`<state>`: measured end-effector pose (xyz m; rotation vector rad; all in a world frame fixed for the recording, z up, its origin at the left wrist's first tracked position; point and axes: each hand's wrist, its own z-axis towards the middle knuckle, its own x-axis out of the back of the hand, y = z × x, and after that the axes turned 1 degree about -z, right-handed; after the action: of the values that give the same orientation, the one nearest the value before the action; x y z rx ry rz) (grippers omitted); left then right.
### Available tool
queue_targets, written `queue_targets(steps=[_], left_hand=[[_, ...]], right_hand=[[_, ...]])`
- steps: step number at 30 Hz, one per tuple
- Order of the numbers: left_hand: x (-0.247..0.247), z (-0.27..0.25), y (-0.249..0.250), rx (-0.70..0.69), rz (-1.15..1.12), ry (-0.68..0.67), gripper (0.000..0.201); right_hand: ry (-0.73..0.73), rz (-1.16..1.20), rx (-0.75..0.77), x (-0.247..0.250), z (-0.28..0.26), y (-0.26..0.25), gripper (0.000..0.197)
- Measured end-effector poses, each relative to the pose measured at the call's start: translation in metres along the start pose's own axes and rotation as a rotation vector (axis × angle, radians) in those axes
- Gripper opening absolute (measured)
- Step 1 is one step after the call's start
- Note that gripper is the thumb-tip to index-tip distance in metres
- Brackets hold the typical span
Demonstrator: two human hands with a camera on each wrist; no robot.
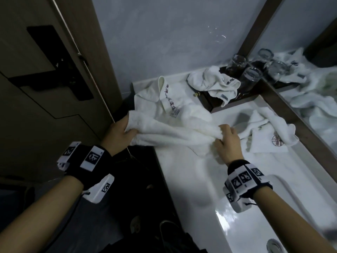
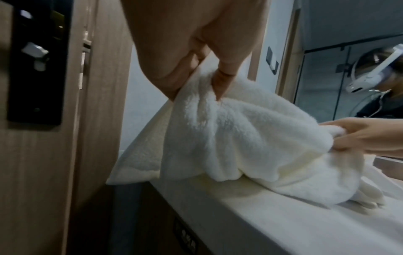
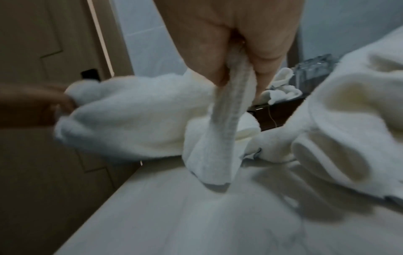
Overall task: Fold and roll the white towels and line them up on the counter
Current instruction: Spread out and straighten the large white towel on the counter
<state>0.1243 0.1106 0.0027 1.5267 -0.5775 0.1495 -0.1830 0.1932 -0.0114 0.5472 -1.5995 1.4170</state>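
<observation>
Left hand [image 1: 121,133] and right hand [image 1: 227,138] each pinch an end of the bunched towel [image 1: 171,128] at the counter [image 1: 191,179] left edge; uneven pull could drop its overhang.

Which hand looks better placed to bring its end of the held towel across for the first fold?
Probably the left hand. It pinches the towel end that overhangs the counter edge, so that end can swing across. The right hand grips the bunched end over the counter and can anchor it.

left hand [image 3: 32,105]: blurred | drain [image 1: 275,246]: cut by bottom edge | glasses [image 3: 314,69]: blurred
</observation>
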Motion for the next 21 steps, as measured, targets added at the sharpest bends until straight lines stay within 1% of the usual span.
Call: queue_targets(steps=[3,5,6,8,9,11,12,13,14,15,16,17,19,20,21], left_hand=[[0.006,-0.005,-0.026,0.128,0.093,-0.015,0.044],[0.01,-0.01,-0.044,0.245,0.175,-0.057,0.055],[0.011,-0.012,-0.051,0.29,0.199,-0.075,0.064],[0.011,-0.017,-0.059,0.329,0.202,-0.116,0.084],[0.01,-0.018,-0.059,0.33,0.181,-0.139,0.091],[0.004,-0.017,-0.059,0.307,0.105,-0.17,0.092],[0.001,-0.015,-0.059,0.292,0.052,-0.184,0.088],[-0.001,-0.012,-0.057,0.287,-0.001,-0.189,0.079],[-0.004,-0.008,-0.055,0.28,-0.058,-0.171,0.066],[-0.006,-0.005,-0.051,0.27,-0.122,-0.132,0.049],[-0.008,-0.001,-0.045,0.255,-0.201,-0.083,0.031],[-0.01,0.001,-0.037,0.251,-0.289,-0.039,0.021],[-0.016,0.008,-0.026,0.287,-0.453,0.019,0.011],[-0.02,0.011,-0.023,0.32,-0.5,0.03,0.005],[-0.024,0.015,-0.019,0.364,-0.516,0.037,0.004]], right_hand=[[-0.008,0.074,-0.145,0.007,-0.002,0.013,0.027],[-0.082,0.019,-0.228,0.007,-0.005,0.024,0.024],[-0.144,-0.028,-0.267,0.006,-0.008,0.027,0.028],[-0.256,-0.141,-0.325,0.003,-0.014,0.032,0.038],[-0.287,-0.192,-0.333,0.001,-0.018,0.032,0.041],[-0.328,-0.275,-0.309,-0.001,-0.024,0.029,0.043],[-0.356,-0.318,-0.288,-0.001,-0.026,0.026,0.046],[-0.377,-0.355,-0.265,-0.002,-0.026,0.021,0.051],[-0.377,-0.374,-0.245,-0.002,-0.026,0.017,0.059],[-0.354,-0.362,-0.225,-0.003,-0.025,0.011,0.065],[-0.32,-0.317,-0.199,-0.004,-0.023,0.005,0.067],[-0.289,-0.242,-0.168,-0.005,-0.02,-0.002,0.065],[-0.272,-0.072,-0.13,-0.013,-0.011,-0.017,0.058],[-0.29,-0.002,-0.14,-0.018,-0.005,-0.026,0.058],[-0.317,0.057,-0.163,-0.025,0.001,-0.035,0.061]])
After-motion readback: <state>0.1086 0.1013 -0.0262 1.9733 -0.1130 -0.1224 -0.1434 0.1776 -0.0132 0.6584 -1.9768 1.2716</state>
